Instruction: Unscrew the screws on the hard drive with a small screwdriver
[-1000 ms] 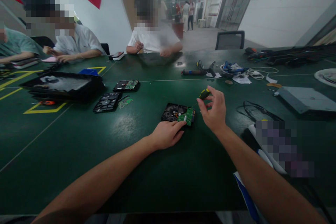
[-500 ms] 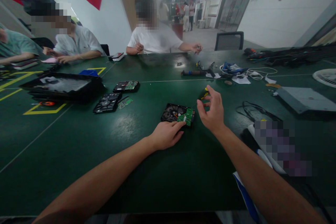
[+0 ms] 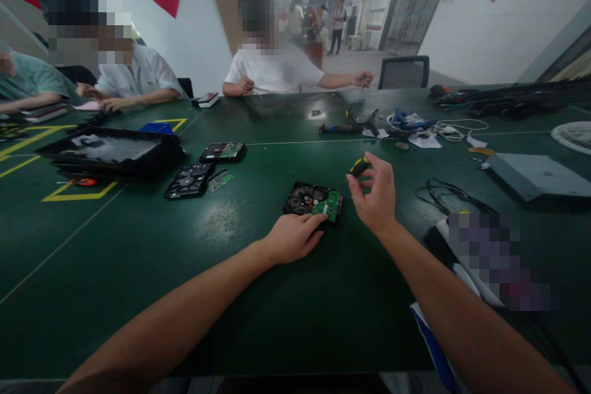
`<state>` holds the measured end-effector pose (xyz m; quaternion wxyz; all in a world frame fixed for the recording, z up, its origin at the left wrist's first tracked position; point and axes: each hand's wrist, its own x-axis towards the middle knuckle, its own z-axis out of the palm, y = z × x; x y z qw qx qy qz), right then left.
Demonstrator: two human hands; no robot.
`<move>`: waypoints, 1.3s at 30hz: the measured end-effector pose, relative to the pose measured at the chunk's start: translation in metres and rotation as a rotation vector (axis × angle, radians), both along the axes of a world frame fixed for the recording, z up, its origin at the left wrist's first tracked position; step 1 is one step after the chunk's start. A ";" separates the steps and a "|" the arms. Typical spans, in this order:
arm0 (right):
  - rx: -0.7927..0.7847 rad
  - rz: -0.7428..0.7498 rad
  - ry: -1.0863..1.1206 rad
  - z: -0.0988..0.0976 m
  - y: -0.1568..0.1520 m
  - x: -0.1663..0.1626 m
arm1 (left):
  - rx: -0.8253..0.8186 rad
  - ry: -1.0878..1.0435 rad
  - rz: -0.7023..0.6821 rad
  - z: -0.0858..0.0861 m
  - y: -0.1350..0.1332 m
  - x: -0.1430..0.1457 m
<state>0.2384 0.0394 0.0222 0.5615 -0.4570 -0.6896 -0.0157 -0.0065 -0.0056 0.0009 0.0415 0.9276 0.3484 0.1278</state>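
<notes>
The drive (image 3: 300, 198) lies midway on the surface (image 3: 277, 314), left hand (image 3: 295, 237) on its near edge, clamped or not I cannot tell; just right, the right hand's (image 3: 377, 194) fingers clamp the screwdriver (image 3: 359, 165). Surface runs between the forearms (image 3: 198, 301) to the near edge

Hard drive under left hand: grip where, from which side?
Probably pinch the left end of the black hard drive, from the left: it lies flat, its green circuit board and the screwdriver are to the right, and the left hand covers part of the near edge.
</notes>
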 end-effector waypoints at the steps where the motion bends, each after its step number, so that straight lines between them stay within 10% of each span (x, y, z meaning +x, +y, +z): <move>1: 0.001 -0.002 -0.002 0.000 0.000 0.000 | -0.002 0.004 0.002 0.000 0.000 0.000; 39: -0.014 -0.022 -0.028 -0.002 0.001 0.000 | -0.012 0.032 0.016 0.003 -0.001 0.001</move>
